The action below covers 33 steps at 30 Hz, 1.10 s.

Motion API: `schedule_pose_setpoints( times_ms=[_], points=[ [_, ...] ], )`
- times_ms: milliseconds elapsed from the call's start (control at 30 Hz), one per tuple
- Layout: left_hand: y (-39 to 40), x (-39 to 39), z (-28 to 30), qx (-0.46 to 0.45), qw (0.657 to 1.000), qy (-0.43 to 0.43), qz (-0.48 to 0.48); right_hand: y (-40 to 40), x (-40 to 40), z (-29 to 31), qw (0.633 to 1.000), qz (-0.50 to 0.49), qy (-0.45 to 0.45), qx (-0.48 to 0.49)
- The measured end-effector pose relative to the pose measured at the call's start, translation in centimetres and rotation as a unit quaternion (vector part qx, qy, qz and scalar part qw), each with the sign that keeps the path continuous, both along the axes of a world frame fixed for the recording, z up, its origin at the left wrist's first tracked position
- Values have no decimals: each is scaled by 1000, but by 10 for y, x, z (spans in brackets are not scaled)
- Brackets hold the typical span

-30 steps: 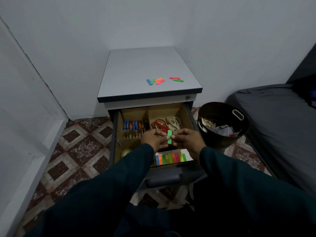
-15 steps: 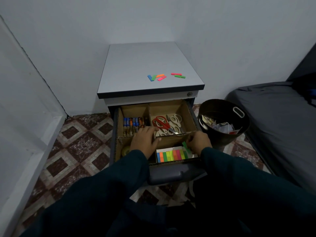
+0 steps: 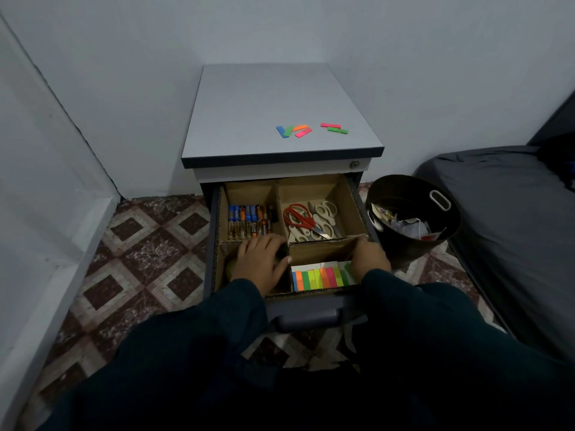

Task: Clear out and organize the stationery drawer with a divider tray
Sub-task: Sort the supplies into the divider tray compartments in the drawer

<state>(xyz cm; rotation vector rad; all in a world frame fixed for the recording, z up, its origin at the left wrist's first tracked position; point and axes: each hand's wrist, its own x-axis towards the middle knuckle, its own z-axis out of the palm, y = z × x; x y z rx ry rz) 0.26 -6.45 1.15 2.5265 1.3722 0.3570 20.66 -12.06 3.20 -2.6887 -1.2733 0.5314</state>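
Cardboard walls split your open drawer point(image 3: 281, 306) into four compartments of a divider tray point(image 3: 350, 209). Far left: batteries point(image 3: 249, 221), long axes running front to back. Far right: red scissors point(image 3: 300, 216) among white scissors point(image 3: 325, 213), blades angled toward the near right. Near right: a pad of sticky flags point(image 3: 320, 278), its colour strips lying side by side, each strip's long axis front to back, the row running left to right. Your left hand point(image 3: 259, 264) lies flat over the near-left compartment, fingers spread and nearly straight, resting on the cross wall; a yellowish object under it cannot be identified. Your right hand point(image 3: 368, 258) sits at the right end of the pad, fingers curled down out of sight; whether they hold anything cannot be told. Loose flags point(image 3: 294, 131) lie scattered on the cabinet top point(image 3: 264, 101). A dark bin point(image 3: 413, 213) with scraps stands just right of the drawer.
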Motion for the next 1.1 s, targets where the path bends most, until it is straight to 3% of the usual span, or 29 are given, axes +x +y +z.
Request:
schedule_pose_setpoints(
  times_ms=[1100],
  points=[
    [-1, -1, 0, -14, 1000, 6, -1, 2, -1, -1, 999, -2, 17, -33]
  ],
)
